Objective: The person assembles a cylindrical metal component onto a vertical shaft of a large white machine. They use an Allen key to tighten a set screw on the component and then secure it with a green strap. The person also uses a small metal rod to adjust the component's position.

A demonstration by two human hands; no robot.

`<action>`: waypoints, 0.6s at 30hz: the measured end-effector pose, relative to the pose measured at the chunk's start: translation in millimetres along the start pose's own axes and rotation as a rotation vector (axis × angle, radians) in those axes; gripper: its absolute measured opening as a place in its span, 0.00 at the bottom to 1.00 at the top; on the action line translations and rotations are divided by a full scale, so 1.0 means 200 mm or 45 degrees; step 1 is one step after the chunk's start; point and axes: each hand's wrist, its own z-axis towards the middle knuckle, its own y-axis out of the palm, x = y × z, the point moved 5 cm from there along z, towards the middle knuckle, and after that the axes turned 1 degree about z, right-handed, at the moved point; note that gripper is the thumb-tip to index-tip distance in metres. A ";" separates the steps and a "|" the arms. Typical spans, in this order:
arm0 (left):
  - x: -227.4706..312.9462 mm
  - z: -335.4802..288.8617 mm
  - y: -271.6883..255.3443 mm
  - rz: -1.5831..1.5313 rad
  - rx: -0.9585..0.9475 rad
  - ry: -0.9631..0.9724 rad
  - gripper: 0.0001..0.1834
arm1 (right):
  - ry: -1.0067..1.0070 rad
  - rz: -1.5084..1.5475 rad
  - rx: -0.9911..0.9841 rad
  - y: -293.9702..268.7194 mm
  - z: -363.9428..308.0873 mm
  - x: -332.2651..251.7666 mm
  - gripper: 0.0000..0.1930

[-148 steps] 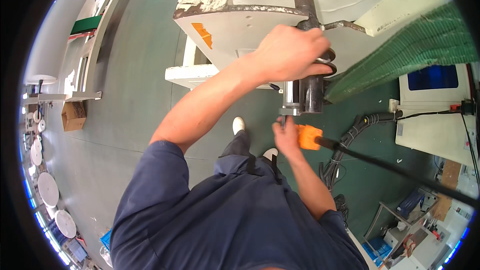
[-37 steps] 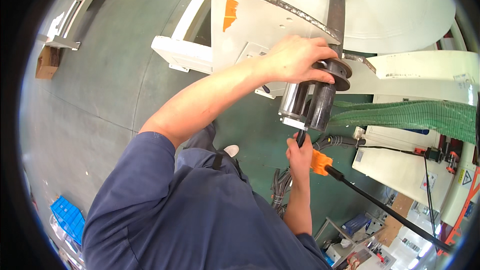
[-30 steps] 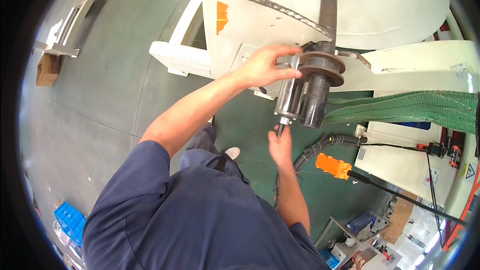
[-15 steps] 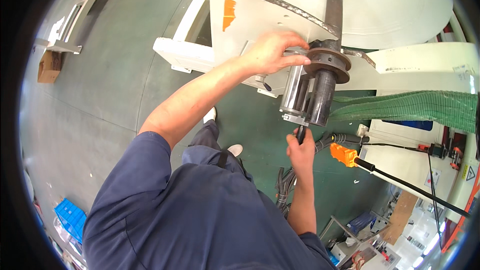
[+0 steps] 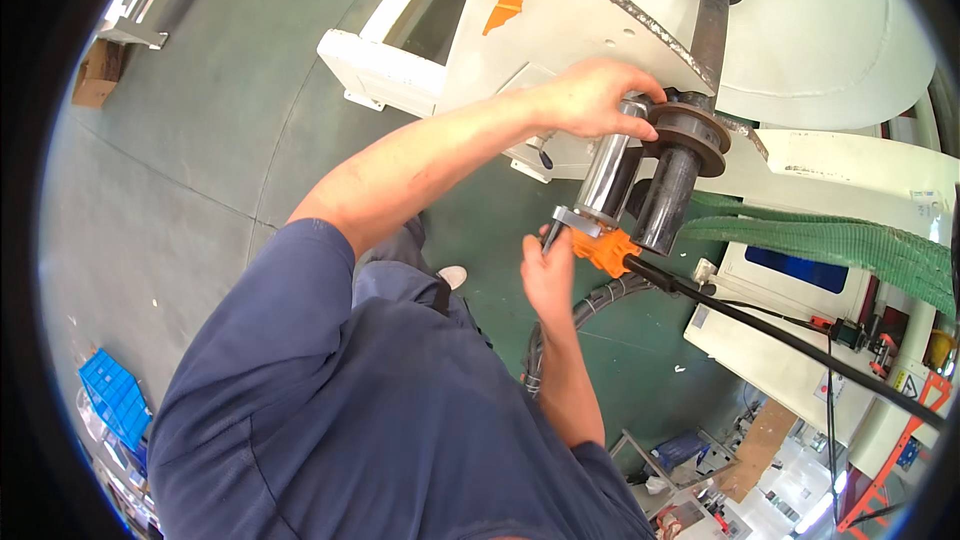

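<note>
A shiny silver cylinder (image 5: pixel 612 175) hangs tilted beside a dark steel shaft (image 5: pixel 667 205). My left hand (image 5: pixel 600 100) curves round the cylinder's upper end, with the thumb and fingers close to a rusty grooved collar (image 5: pixel 690 138) on the shaft. At the cylinder's lower end is a small metal bracket (image 5: pixel 577 221) with a black handle (image 5: pixel 553 233). My right hand (image 5: pixel 550 275) is closed round that handle, thumb along it. The cylinder's lower end stands apart from the shaft, to its left.
Just behind the bracket hangs an orange-covered box (image 5: pixel 605 252) on a black rod (image 5: pixel 780 335). Green webbing (image 5: pixel 830 240) stretches right from the shaft. A white machine frame (image 5: pixel 480 70) stands ahead, a large white roll (image 5: pixel 830 30) beyond. Black hoses (image 5: pixel 605 298) hang below.
My right hand has moved left with the handle, and the cylinder's lower end has swung away from the shaft. My left hand now sits over the cylinder's top. The whole view has shifted.
</note>
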 end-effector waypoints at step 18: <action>0.09 0.10 -0.07 -0.076 0.022 0.020 0.31 | 0.155 0.125 0.076 -0.33 0.02 0.11 0.10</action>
